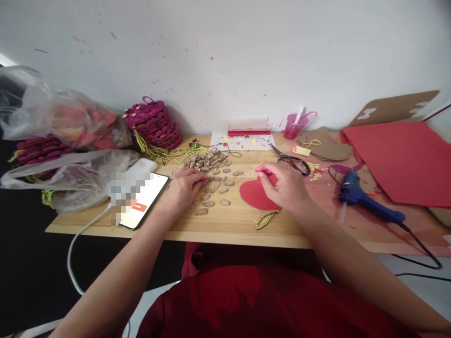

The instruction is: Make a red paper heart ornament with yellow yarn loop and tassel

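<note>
My left hand [186, 185] rests at the left side of scattered peanuts [208, 203], its fingers drawn together near a few of them. Whether a peanut is between those fingertips is hidden. Over a red paper disc [257, 195] my right hand [284, 184] holds thumb and forefinger in a pinch; what they grip, if anything, is too small to make out. Part of the disc lies under this hand. A yellow-and-dark yarn tassel [267, 219] sits at the disc's near edge. Behind the left hand is a pile of peanuts [204, 161].
Black-handled scissors [298, 164] lie beyond my right hand. A blue glue gun [369, 206] and red sheets [405, 164] are at right. A phone [146, 202], plastic bags [88, 183] and stacked magenta pieces [155, 124] stand left. A pink cup [293, 126] is by the wall.
</note>
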Tool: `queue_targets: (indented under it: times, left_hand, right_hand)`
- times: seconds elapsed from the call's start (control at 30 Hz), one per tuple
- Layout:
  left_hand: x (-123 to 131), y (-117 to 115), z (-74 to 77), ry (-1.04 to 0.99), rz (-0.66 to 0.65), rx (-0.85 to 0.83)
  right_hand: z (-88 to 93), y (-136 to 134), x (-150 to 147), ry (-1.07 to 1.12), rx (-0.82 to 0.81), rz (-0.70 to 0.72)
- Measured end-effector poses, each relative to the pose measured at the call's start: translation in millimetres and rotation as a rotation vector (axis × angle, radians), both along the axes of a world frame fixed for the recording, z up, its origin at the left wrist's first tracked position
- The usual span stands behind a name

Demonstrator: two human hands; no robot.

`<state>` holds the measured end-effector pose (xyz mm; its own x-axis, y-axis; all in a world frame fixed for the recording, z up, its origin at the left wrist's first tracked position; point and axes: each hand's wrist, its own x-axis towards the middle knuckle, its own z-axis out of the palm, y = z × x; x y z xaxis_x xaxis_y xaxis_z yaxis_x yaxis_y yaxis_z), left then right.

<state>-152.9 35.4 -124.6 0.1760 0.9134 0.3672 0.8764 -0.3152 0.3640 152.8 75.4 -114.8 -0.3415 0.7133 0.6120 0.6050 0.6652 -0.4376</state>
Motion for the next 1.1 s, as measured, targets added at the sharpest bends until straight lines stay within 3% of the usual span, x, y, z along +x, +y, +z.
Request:
queue_targets:
  times: [0.17, 0.33, 0.7, 1.1]
  left_hand:
    - [6.3, -2.8, 9.6, -0.322, 0.158, -0.141]
    - [9.1, -9.5, 18.7, -0.685, 0.2, -0.375]
    - [4.7, -12.0, 18.8, -0.15, 0.167, -0.356]
    - [2.6, -10.2, 23.1, 0.05, 0.274, -0.297]
  right_hand:
    - [0.5, 0.0, 0.1, 0.004, 0.001, 0.006]
    - [0.7, -1.3, -0.5, 0.0, -0.018, 0.007]
    - [-0.3, -1.0, -0.7, -0.007, -0.011, 0.014]
    - [-0.6, -2.2, -0.8, -0.012, -0.003, 0.031]
